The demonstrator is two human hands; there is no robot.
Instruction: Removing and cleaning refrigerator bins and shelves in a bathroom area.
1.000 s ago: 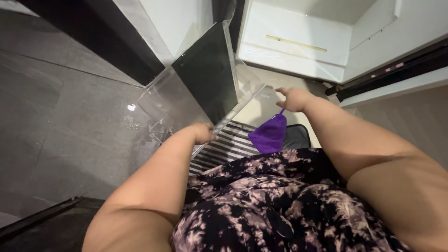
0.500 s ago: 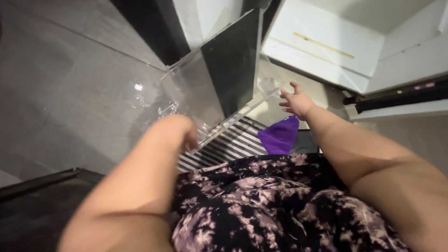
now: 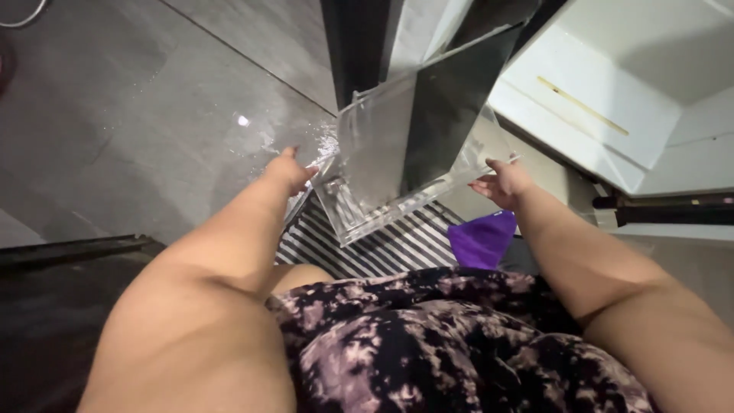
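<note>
I hold a clear plastic bin (image 3: 382,153) tilted in front of me, one dark panel showing through it. My left hand (image 3: 293,170) grips its near left corner. My right hand (image 3: 501,182) holds its right rim, fingers curled over the edge. A purple cloth (image 3: 482,239) shows just under my right wrist; whether it hangs from that hand or lies below is unclear. Below the bin a black and white striped mat (image 3: 386,248) lies on the floor.
An open white compartment (image 3: 604,107) with a pale drawer front stands at the upper right. Grey floor tiles (image 3: 153,99) with water drops (image 3: 260,138) spread to the left. A dark rail (image 3: 69,248) runs along the lower left. My patterned dress fills the bottom.
The bin has swung more upright and nearer the white compartment. My left hand moved from its near edge up to its left corner. My right hand closed on the right rim.
</note>
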